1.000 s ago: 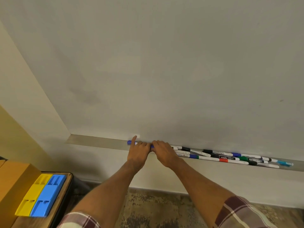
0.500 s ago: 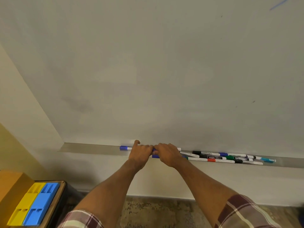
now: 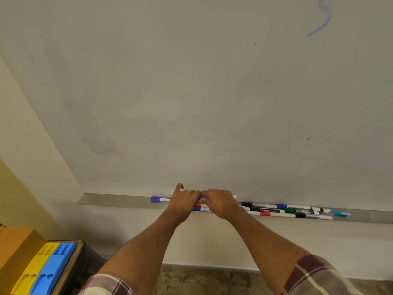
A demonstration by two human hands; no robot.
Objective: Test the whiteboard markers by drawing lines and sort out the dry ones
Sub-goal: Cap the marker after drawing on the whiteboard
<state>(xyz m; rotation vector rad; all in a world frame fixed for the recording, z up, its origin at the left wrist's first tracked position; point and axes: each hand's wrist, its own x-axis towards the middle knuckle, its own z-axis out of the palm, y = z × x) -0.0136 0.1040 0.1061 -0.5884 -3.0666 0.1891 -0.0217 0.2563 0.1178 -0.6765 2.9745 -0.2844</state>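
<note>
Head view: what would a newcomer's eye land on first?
The left hand and right hand, meeting knuckle to knuckle at the marker tray low in the middle, fingers curled over blue-capped markers; the grip itself is hidden. Next, the loose pile of markers on the tray to their right, and the blue squiggle at the whiteboard's top right.

Just under the fingers [image 3: 189, 194] a cream wall [image 3: 212, 241] drops to a pale skirting and a mottled brown floor [image 3: 202, 279]. Far down to their left stands a wooden table [image 3: 73, 258]. On it a yellow tray [image 3: 36, 271] touches a blue tray [image 3: 53, 269], beside an orange box [image 3: 14, 252]. The light is soft and even.
</note>
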